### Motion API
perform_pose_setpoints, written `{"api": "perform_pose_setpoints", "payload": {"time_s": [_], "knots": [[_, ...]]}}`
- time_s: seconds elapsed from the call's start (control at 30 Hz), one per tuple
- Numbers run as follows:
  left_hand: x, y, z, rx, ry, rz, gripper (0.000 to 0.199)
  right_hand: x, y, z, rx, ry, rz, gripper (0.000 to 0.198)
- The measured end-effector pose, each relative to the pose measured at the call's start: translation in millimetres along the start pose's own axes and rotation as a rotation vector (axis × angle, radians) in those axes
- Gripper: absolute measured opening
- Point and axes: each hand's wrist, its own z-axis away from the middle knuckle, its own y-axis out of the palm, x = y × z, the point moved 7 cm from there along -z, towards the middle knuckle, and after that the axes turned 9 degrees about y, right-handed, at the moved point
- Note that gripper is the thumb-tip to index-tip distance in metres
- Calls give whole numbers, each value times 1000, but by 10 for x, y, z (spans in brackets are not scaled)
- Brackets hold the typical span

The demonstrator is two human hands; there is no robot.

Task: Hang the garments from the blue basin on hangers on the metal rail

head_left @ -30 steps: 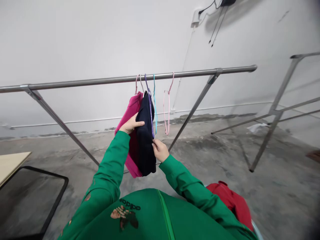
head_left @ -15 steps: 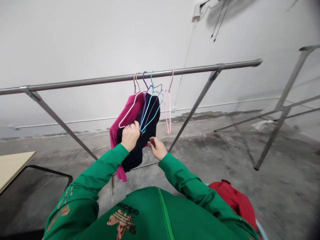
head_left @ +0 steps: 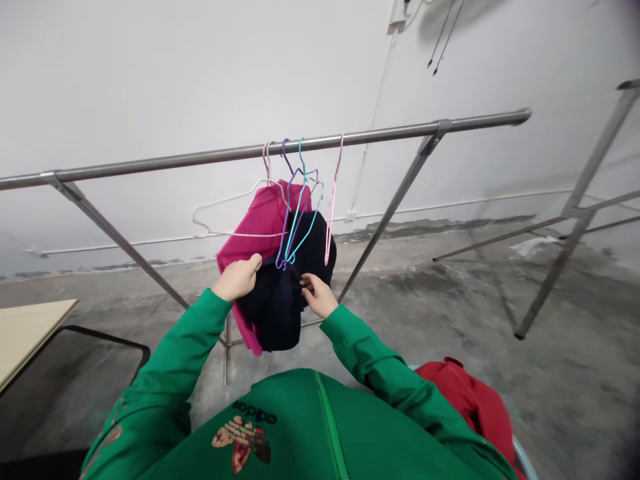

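A dark navy garment (head_left: 274,317) is held up between my hands, bunched below the hangers. My left hand (head_left: 239,277) is closed on its left edge, and my right hand (head_left: 318,294) pinches its right side. Behind it a magenta garment (head_left: 260,220) hangs from the rail. A pale pink hanger (head_left: 225,233) with nothing on it is swung out to the left, over the magenta cloth. Purple (head_left: 287,213) and turquoise hangers (head_left: 302,200) hang in front of the navy cloth. To their right is another pink hanger (head_left: 330,220).
The metal rail (head_left: 190,160) of a drying rack crosses in front of a white wall, on slanted legs (head_left: 385,213). A second rack frame (head_left: 575,213) stands at right. Red cloth (head_left: 465,400) lies by my right side. A pale tabletop (head_left: 35,327) is at left.
My left hand has let go of the pale pink hanger, which has swung out to the left, and has moved left and down. The navy garment has come lower and spread wider between my hands.
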Motion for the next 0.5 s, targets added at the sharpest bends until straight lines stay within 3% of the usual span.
{"api": "perform_pose_setpoints", "payload": {"time_s": [0.07,0.1,0.13,0.2,0.3,0.4,0.5], "knots": [[172,229,62,-172,-122,456,8,22,289,-56,98,91,-124,38],[247,391,102,-228,-180,574,8,11,489,-71,174,161,-216,39],[322,565,157,-272,-238,639,8,-52,717,-58,286,280,-317,38],[462,935,300,-269,-327,644,8,-268,985,23,365,418,-421,31],[718,1502,569,-137,-453,650,7,-1058,909,395,274,644,-484,23],[932,2117,757,115,-555,636,12,-1993,624,1086,201,873,-488,17],[1015,2853,825,385,-624,575,14,-2624,484,1673,141,1034,-455,26]]}}
